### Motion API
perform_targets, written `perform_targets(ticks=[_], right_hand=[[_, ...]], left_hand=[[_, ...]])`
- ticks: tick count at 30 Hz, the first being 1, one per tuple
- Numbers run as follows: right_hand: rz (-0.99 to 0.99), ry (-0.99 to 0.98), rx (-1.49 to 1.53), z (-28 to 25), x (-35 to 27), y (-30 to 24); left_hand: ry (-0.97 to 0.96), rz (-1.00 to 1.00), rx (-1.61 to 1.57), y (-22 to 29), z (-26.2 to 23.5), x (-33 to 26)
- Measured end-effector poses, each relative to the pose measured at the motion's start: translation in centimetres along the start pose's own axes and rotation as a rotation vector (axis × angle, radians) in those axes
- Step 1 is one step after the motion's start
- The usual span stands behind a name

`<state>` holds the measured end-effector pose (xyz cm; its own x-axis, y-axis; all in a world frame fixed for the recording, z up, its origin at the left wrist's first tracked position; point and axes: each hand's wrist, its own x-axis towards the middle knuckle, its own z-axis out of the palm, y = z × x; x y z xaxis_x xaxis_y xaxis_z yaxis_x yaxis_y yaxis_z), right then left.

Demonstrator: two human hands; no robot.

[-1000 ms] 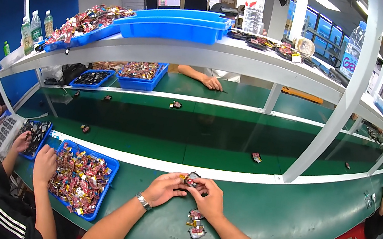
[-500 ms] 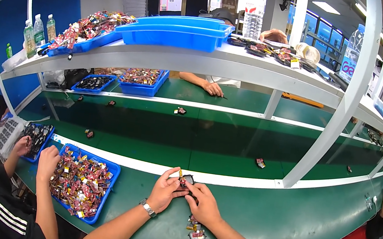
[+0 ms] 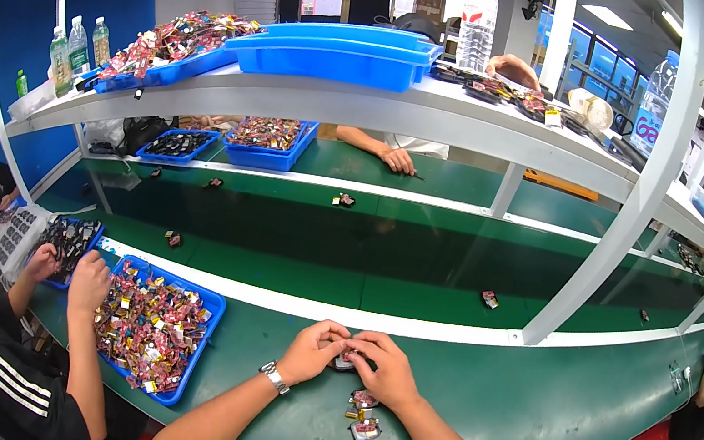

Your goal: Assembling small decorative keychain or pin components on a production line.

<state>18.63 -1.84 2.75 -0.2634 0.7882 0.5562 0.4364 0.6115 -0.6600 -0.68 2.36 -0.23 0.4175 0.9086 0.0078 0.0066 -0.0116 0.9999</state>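
A small dark casing with reddish parts inside [image 3: 342, 363] is held between my two hands, low over the green bench. My left hand [image 3: 312, 354], with a metal watch at the wrist, pinches it from the left. From the right, my right hand [image 3: 385, 373] closes on the same piece, fingertips meeting over its top. The fingers cover most of it. Just nearer to me lie small red and yellow circuit parts [image 3: 362, 399] and another casing with red parts [image 3: 365, 429].
Left of my hands stands a blue tray of red and yellow circuit parts [image 3: 213, 313]. A co-worker [image 3: 0, 349] works beside it, near a tray of black casings [image 3: 72, 245]. A white rail [image 3: 409, 326] and a slanted post [image 3: 619, 189] border a green surface with scattered pieces.
My fingertips have come together over the casing, covering a yellow and red part that showed at my left hand. The whole view has shifted slightly.
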Motion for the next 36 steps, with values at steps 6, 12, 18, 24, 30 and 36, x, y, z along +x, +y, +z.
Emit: perform_targets(ticks=[6,12,18,24,30,36], right_hand=[[0.18,0.02,0.053,0.1,-0.4,0.3],[0.118,0.026,0.201,-0.1,-0.1,1.4],[0.13,-0.061,0.013,-0.6,-0.3,1.5],[0.131,0.022,0.057,-0.3,-0.1,0.4],[-0.053,-0.05,-0.103,0.2,-0.4,0.0],[-0.096,0.026,-0.135,0.0,-0.2,0.3]], left_hand=[[-0.061,-0.14,-0.389,1.0,0.1,-0.2],[-0.074,-0.113,-0.397,1.1,-0.1,0.1],[-0.057,-0.104,-0.397,0.9,0.1,-0.1],[-0.041,-0.004,-0.204,0.5,-1.1,0.2],[-0.003,0.017,0.082,0.9,-1.4,0.2],[-0.065,0.032,-0.106,1.4,-0.4,0.0]])
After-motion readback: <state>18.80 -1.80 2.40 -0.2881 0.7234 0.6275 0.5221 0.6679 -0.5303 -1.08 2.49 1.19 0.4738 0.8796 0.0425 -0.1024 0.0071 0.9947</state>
